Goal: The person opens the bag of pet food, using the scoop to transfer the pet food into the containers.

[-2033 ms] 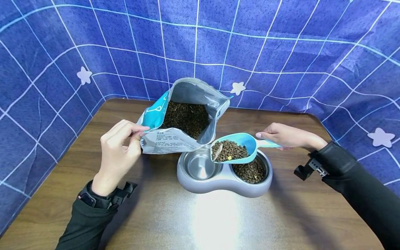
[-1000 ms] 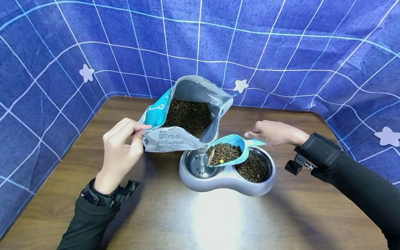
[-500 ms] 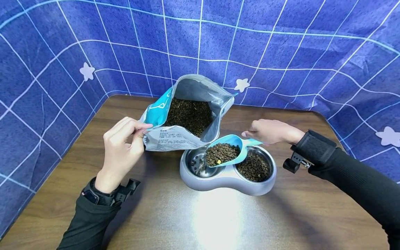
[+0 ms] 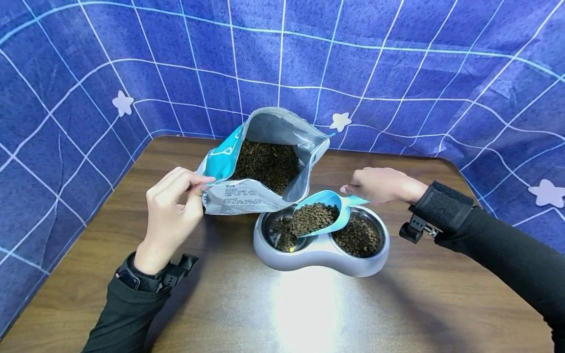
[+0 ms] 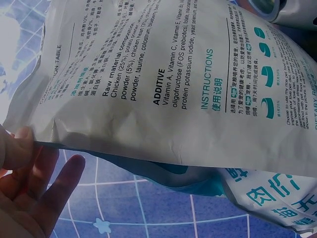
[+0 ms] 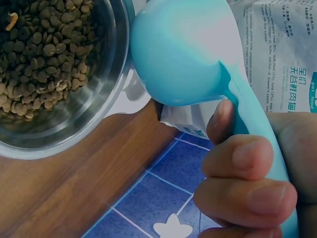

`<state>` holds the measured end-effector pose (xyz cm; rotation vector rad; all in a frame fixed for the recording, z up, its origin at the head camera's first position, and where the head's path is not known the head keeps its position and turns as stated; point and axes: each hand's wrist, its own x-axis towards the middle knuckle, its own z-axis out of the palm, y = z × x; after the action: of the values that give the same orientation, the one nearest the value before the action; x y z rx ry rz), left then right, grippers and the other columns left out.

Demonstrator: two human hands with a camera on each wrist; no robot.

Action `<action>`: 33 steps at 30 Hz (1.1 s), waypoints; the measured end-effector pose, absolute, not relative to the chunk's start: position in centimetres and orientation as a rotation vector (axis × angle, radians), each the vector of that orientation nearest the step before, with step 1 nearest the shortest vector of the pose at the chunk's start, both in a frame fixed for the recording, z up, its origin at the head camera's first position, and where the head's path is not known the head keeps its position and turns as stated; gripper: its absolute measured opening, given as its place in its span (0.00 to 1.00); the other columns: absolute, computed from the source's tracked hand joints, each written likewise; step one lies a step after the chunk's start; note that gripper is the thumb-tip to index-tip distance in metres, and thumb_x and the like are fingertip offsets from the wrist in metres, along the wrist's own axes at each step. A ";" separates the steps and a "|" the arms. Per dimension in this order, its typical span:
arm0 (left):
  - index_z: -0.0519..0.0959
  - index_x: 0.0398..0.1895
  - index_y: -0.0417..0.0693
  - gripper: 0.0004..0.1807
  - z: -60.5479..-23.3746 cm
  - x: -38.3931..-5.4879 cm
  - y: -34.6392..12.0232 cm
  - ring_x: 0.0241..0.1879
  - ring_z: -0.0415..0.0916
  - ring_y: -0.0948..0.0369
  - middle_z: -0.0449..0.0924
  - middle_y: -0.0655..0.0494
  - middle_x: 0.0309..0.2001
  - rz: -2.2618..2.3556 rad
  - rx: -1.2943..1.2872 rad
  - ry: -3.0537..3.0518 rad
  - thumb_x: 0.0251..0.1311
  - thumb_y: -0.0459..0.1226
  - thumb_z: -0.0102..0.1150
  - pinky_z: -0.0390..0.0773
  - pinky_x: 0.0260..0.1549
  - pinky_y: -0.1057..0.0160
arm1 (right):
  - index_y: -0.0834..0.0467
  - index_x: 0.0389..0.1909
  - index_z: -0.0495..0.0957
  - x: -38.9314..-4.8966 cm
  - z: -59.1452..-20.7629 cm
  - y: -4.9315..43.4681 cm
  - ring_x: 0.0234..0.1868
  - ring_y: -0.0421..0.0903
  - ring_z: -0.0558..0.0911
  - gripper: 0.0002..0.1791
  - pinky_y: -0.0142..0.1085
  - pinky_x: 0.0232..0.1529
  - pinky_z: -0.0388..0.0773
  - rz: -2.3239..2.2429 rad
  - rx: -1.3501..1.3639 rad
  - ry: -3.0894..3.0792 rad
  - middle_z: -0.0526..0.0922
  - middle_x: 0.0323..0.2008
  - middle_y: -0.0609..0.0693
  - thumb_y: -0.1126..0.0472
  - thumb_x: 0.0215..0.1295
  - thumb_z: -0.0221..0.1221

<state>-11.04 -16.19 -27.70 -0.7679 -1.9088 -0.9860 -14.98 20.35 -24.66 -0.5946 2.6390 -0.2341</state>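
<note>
My left hand (image 4: 174, 206) pinches the edge of an open pet food bag (image 4: 240, 198), which stands upright with brown kibble (image 4: 267, 164) inside. In the left wrist view the bag's printed side (image 5: 163, 89) fills the frame, thumb at its edge. My right hand (image 4: 381, 185) grips the handle of a light blue scoop (image 4: 344, 215), its fingers curled round it in the right wrist view. Tilted over the left bowl of a grey double feeder (image 4: 318, 260), the scoop still carries kibble. Pieces spill from its lip onto a small pile (image 4: 286, 240). The right bowl holds kibble (image 4: 358, 238).
Everything stands on a brown wooden table (image 4: 229, 304). A blue cloth (image 4: 198, 54) with white grid lines and stars hangs behind and at the sides. The bag stands directly behind the feeder, its front edge close to the scoop.
The right hand has moved left, bringing the scoop over the left bowl and tipping it. That bowl was bare at first and now holds a growing pile of kibble. The left hand keeps its pinch.
</note>
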 end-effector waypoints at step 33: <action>0.82 0.29 0.35 0.09 -27.7 -11.0 -16.2 0.23 0.68 0.61 0.79 0.47 0.24 -0.991 -0.765 -1.912 0.54 0.22 0.52 0.62 0.25 0.66 | 0.49 0.12 0.62 -14.9 -23.3 18.8 0.13 0.40 0.74 0.25 0.33 0.15 0.61 -0.145 -0.629 2.663 0.68 0.10 0.43 0.49 0.73 0.46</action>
<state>-11.02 -16.21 -27.69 -0.7652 -1.9121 -0.9910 -14.93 18.85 -23.34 -0.6290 2.6632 -0.1447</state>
